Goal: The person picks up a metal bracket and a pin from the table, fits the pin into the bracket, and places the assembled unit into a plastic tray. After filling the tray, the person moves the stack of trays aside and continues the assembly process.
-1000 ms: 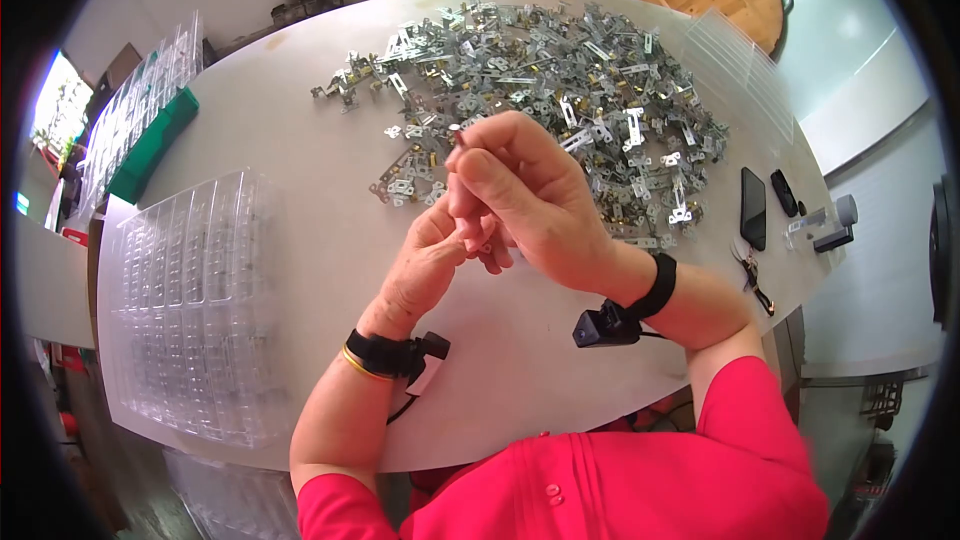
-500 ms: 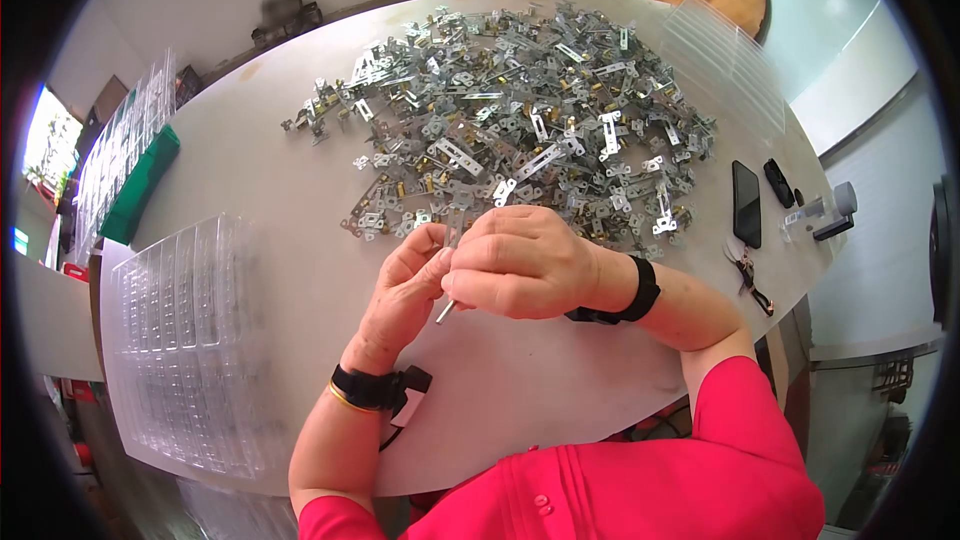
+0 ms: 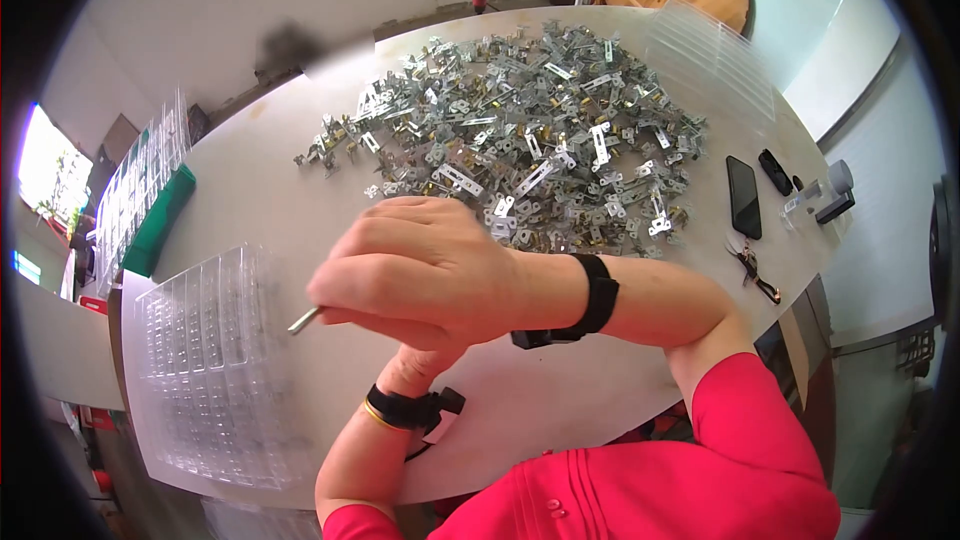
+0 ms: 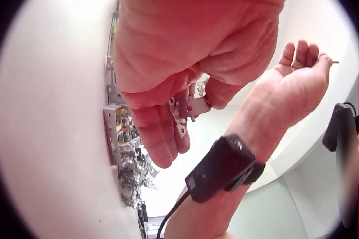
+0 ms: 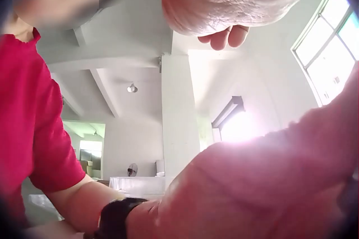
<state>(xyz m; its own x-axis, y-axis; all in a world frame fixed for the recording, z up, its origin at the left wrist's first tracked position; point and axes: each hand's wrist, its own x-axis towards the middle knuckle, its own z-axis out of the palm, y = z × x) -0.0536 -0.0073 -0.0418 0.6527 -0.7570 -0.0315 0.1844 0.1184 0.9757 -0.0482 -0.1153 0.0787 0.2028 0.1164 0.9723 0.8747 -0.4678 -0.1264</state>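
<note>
My right hand (image 3: 415,270) is raised over the near part of the table, its fingers curled. A thin metal rod (image 3: 305,321) sticks out from between its thumb and fingers, pointing left. Behind it in the head view, my left hand (image 4: 196,43) is mostly hidden; only its wrist shows. The left wrist view has it from the palm side, with a small metal bracket (image 4: 196,106) held between thumb and fingers. The large heap of metal brackets (image 3: 520,130) lies just beyond both hands.
Clear plastic compartment trays (image 3: 205,370) are stacked at the left, with more trays by a green bin (image 3: 160,220) behind. A flat clear tray (image 3: 715,60) lies at the back right. A phone (image 3: 743,198) and small pliers (image 3: 752,270) sit at the right.
Both hands were together, working at small metal pieces. My right hand has since swung left, carrying the rod, and now covers the left hand. The head view has tilted upward.
</note>
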